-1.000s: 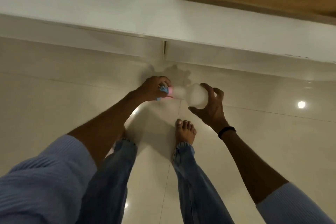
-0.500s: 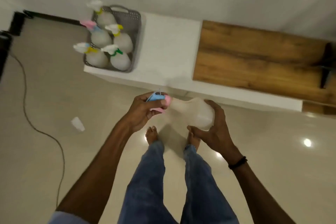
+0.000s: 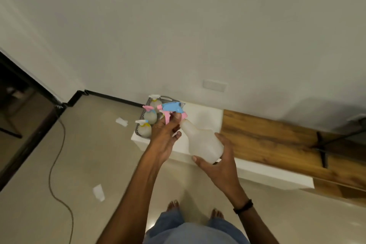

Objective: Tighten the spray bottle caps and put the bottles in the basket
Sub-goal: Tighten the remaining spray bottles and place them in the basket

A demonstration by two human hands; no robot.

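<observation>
A translucent white spray bottle (image 3: pixel 204 142) with a blue and pink spray head (image 3: pixel 172 107) is held tilted in front of me, head up and to the left. My left hand (image 3: pixel 165 138) has its fingers on the pink collar and trigger under the blue head. My right hand (image 3: pixel 219 164) grips the bottle's base from below. Behind the left hand, a grey basket (image 3: pixel 146 106) stands on the left end of a white bench (image 3: pixel 206 114). It holds several spray bottles (image 3: pixel 150 116), partly hidden by my hand.
The bench continues right as a wooden top (image 3: pixel 277 140) with a black stand leg (image 3: pixel 322 150) on it. A cable (image 3: pixel 56 156) runs over the tiled floor at left, beside paper scraps (image 3: pixel 99 192). A dark doorway (image 3: pixel 17 109) is at far left.
The view has lifted from the floor to the wall and bench. The bottle rose and tipped head-up toward the basket. My left hand shifted from over the spray head to its collar.
</observation>
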